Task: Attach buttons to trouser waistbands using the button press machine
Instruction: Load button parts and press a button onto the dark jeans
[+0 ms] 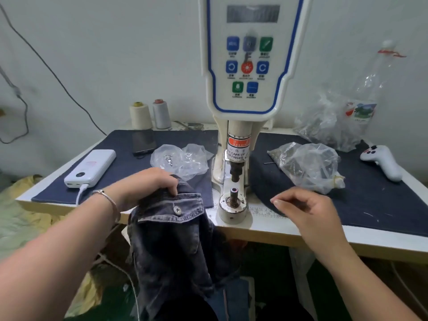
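Left hand (148, 184) has a curled grip on the bunched dark denim trousers (171, 239), fingertips hooked over the top of the waistband (171, 208) just left of the press (234, 200). Right hand (305, 212) holds nothing as far as I can see, fingers loosely curled, thumb and forefinger close together, hovering off the front edge of the surface (301, 232) to the right of the press. Button (177, 210) is already sitting in the waistband flap, silver, facing up. Trousers hang down off the front edge.

Press's lower die is bare, with the punch right above it and a clear gap between. Either side of the machine is a crumpled plastic bag: left bag (180, 161) has a few shiny metal bits inside, right bag (310, 165) looks full of small dark stuff. Also on there: white power bank (92, 167) with a cable, phone (143, 141), two thread cones (150, 114) at the back, white controller (382, 161) far right.

Red sticker on the press reads "WARNING", and below it I can make out "CARE OF" and "FINGER". Panel button labels are too blurry to read.
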Tool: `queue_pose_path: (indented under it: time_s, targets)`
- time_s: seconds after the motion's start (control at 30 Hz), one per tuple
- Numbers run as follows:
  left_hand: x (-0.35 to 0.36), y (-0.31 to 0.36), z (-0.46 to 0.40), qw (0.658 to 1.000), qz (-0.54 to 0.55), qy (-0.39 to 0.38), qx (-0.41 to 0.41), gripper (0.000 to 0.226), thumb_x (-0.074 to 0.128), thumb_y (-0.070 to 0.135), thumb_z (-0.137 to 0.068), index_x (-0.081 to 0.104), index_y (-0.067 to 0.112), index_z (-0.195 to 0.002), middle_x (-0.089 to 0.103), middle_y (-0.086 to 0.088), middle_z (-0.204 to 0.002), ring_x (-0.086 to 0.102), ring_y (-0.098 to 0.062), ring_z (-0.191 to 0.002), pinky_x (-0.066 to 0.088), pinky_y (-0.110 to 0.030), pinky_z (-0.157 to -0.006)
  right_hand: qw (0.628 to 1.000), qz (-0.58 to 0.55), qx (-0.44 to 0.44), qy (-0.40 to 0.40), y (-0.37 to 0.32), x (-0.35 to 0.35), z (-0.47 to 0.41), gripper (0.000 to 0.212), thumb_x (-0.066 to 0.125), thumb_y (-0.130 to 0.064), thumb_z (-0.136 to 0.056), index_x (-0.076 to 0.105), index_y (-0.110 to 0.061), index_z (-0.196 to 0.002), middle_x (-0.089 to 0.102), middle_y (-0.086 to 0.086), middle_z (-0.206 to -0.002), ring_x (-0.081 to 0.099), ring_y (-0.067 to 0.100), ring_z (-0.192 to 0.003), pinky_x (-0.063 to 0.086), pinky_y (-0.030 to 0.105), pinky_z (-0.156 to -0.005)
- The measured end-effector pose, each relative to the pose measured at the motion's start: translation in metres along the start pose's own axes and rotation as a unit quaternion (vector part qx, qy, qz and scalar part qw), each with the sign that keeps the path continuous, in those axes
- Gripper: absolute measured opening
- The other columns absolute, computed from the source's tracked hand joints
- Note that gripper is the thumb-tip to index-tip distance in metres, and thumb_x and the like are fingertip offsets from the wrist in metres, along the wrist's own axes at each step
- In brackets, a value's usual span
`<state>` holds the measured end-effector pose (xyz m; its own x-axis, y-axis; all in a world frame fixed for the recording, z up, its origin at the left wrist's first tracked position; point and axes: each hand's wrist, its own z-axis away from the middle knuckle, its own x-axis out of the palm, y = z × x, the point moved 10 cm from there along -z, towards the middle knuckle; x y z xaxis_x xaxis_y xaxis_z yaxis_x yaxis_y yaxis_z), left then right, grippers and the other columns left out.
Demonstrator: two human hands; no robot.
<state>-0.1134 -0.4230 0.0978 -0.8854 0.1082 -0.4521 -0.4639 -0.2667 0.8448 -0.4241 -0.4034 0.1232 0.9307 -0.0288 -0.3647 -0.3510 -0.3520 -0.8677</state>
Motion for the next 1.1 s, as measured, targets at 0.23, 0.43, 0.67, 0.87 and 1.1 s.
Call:
queue_pose_path:
  time_s: [0.23, 0.43, 0.67, 0.87, 1.1]
  targets:
    - [0.037, 0.015, 0.073, 0.967, -0.003, -0.254, -0.036, 0.037, 0.072, 0.01, -0.07, 0.067, -0.015, -0.098, 0.073, -0.021, -0.088, 0.072, -0.023, -0.07, 0.057, -0.027, -0.064, 0.997, -0.042, -0.027, -0.06, -0.04, 0.02, 0.038, 0.011, 0.073, -0.02, -0.082, 0.075, -0.03, -0.079, 0.071, -0.007, -0.077, 0.064, 0.01, -0.073, 0.051, 0.024, -0.068]
    - [0.077, 0.059, 0.118, 0.929, 0.019, -0.365, 0.052, 0.02, 0.076, 0.003, -0.071, 0.076, 0.005, -0.091, 0.075, -0.014, -0.087, 0.073, -0.02, -0.073, 0.059, -0.029, -0.066, 0.945, -0.096, -0.001, -0.311, -0.051, 0.084, 0.07, 0.077, 0.081, -0.051, -0.063, 0.045, -0.053, -0.131, 0.055, -0.023, -0.133, 0.049, -0.002, -0.126, 0.041, 0.032, -0.104]
    - [0.098, 0.065, 0.144, 0.898, 0.067, -0.425, 0.09, 0.022, 0.07, -0.002, -0.078, 0.073, 0.003, -0.099, 0.076, -0.008, -0.09, 0.073, -0.017, -0.077, 0.058, -0.026, -0.068, 0.824, -0.246, 0.129, -0.493, -0.04, 0.099, 0.114, 0.067, 0.079, -0.01, -0.061, 0.057, 0.003, -0.124, 0.059, 0.029, -0.127, 0.056, 0.043, -0.119, 0.039, 0.054, -0.107]
    - [0.118, 0.054, 0.156, 0.869, 0.062, -0.483, 0.088, 0.036, 0.057, -0.003, -0.088, 0.063, 0.002, -0.123, 0.071, -0.006, -0.112, 0.068, -0.015, -0.096, 0.054, -0.028, -0.084, 0.76, -0.363, 0.167, -0.512, -0.039, 0.084, 0.119, 0.06, 0.067, 0.006, -0.064, 0.051, 0.016, -0.121, 0.053, 0.029, -0.119, 0.058, 0.03, -0.102, 0.045, 0.039, -0.094]
    - [0.112, 0.022, 0.13, 0.918, 0.044, -0.388, 0.064, 0.035, 0.069, 0.011, -0.091, 0.065, 0.006, -0.125, 0.065, -0.025, -0.127, 0.062, -0.029, -0.108, 0.05, -0.038, -0.095, 0.82, -0.347, 0.219, -0.4, -0.012, 0.045, 0.093, 0.056, 0.067, 0.008, -0.072, 0.053, 0.007, -0.125, 0.051, 0.033, -0.133, 0.054, 0.036, -0.117, 0.039, 0.05, -0.106]
